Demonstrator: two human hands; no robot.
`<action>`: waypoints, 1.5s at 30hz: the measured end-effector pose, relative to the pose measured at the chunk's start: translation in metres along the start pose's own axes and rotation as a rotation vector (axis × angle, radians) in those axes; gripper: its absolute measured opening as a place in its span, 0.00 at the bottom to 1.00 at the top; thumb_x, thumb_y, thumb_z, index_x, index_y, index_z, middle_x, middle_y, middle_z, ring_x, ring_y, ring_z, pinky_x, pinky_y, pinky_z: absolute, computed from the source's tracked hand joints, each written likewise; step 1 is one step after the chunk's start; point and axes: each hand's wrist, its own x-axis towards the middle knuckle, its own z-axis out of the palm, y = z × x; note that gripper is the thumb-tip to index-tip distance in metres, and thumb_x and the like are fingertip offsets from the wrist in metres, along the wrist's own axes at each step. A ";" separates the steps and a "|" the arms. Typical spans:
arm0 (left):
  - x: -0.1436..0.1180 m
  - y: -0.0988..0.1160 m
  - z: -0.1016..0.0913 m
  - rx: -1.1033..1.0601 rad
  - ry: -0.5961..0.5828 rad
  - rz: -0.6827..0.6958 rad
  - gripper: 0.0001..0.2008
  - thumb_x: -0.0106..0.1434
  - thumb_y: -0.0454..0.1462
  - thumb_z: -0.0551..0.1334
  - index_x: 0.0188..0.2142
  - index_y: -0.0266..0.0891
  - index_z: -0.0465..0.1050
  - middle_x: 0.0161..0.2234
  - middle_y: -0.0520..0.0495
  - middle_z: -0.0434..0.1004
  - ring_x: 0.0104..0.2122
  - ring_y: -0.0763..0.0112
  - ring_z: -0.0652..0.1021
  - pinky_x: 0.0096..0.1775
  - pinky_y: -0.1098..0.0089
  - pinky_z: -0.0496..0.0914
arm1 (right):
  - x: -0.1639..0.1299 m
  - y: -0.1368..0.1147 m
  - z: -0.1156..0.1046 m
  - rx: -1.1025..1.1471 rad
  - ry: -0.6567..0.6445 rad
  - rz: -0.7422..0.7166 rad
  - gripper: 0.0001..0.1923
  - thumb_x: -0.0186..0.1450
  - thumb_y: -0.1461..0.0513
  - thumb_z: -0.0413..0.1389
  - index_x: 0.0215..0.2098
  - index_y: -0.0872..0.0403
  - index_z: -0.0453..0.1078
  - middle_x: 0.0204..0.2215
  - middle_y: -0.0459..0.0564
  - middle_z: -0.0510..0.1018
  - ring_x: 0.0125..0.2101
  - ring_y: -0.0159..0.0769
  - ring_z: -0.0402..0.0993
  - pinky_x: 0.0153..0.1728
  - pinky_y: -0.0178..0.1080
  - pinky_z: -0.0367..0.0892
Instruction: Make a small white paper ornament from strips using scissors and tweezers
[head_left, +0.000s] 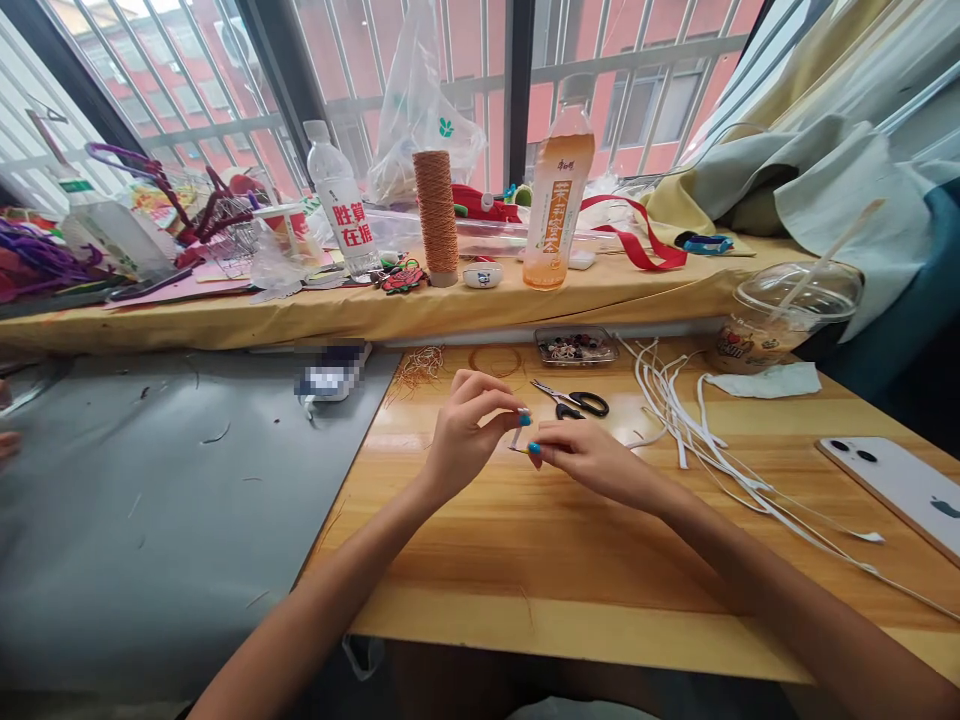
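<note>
Over the wooden table (450, 540), my left hand (469, 430) is closed in a pinch on a thin white strip (517, 436) that hangs from the fingertips. Just to its right, my right hand (592, 455) pinches a small slim item with a yellowish part, too small to name. Its dark tip meets or nearly meets the strip's lower end. Blue nails show on both hands. Behind the right hand lie black-handled scissors (587, 403), blades partly apart. Several long white cords (694, 440) spread across the table to the right.
A clear box of beads (576, 347) and loose brown threads (422, 368) lie at the back. A lidded drink cup (765, 340) and a white phone (900, 490) are at right. Bottles and a thread spool (436, 215) line the sill. Another person's hand (6, 445) shows far left.
</note>
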 end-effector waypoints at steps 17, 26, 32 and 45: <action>-0.006 0.008 0.004 -0.005 -0.118 -0.007 0.03 0.56 0.35 0.59 0.27 0.41 0.71 0.27 0.49 0.71 0.32 0.70 0.67 0.35 0.68 0.63 | -0.002 -0.004 0.002 0.840 -0.270 0.431 0.16 0.59 0.52 0.48 0.22 0.54 0.54 0.10 0.34 0.49 0.12 0.20 0.37 0.13 0.28 0.34; -0.004 -0.010 0.008 -0.042 -0.104 -0.335 0.04 0.55 0.36 0.60 0.25 0.39 0.70 0.27 0.50 0.71 0.32 0.71 0.66 0.35 0.70 0.60 | 0.000 0.000 0.022 0.062 0.156 0.143 0.11 0.65 0.58 0.40 0.27 0.54 0.55 0.19 0.43 0.64 0.20 0.27 0.59 0.21 0.31 0.56; -0.005 -0.019 0.009 -0.098 -0.044 -0.509 0.07 0.54 0.39 0.60 0.25 0.38 0.70 0.27 0.51 0.71 0.32 0.71 0.67 0.35 0.71 0.59 | 0.001 0.010 0.030 -0.660 0.349 -0.100 0.14 0.66 0.57 0.38 0.32 0.56 0.60 0.31 0.51 0.66 0.20 0.28 0.61 0.14 0.31 0.48; 0.000 -0.020 0.007 -0.507 0.078 -0.878 0.08 0.48 0.40 0.62 0.21 0.36 0.69 0.22 0.54 0.68 0.27 0.75 0.67 0.35 0.72 0.60 | -0.002 0.009 0.013 -0.903 0.464 -0.285 0.11 0.64 0.63 0.44 0.34 0.54 0.69 0.21 0.46 0.68 0.22 0.29 0.61 0.22 0.33 0.49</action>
